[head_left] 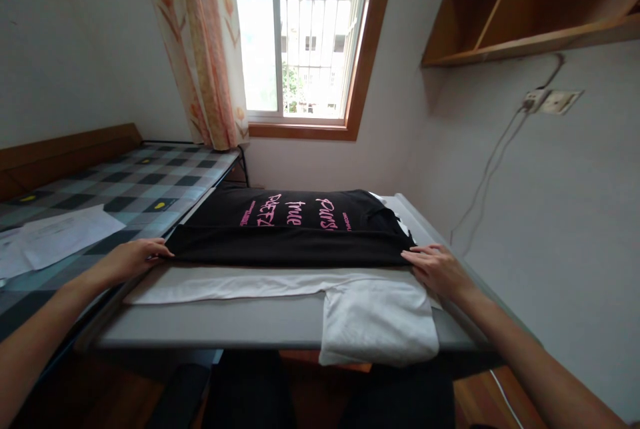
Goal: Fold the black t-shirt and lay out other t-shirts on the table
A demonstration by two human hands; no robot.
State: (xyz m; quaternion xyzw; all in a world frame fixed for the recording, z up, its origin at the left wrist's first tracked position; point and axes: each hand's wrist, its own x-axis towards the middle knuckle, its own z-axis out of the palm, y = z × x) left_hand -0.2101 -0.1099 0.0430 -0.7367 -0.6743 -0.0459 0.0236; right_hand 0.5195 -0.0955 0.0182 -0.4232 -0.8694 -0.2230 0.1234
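Observation:
A black T-shirt (290,245) with pink lettering lies sideways on the grey table (210,325), its near side folded over in a long strip. My left hand (137,259) pinches the strip's left corner at the hem end. At the neck end, my right hand (435,267) has its fingers closed on the right corner of the same strip. Under and in front of the black T-shirt lies a white garment (379,315); one part of it hangs a little over the table's near edge. What is beneath the black cloth is mostly hidden.
Left of the table is a bed with a checked cover (165,175) and white papers (65,235). A window with a flowered curtain (200,49) is ahead. A wooden shelf (525,42) and a socket with cables (535,101) are on the right wall.

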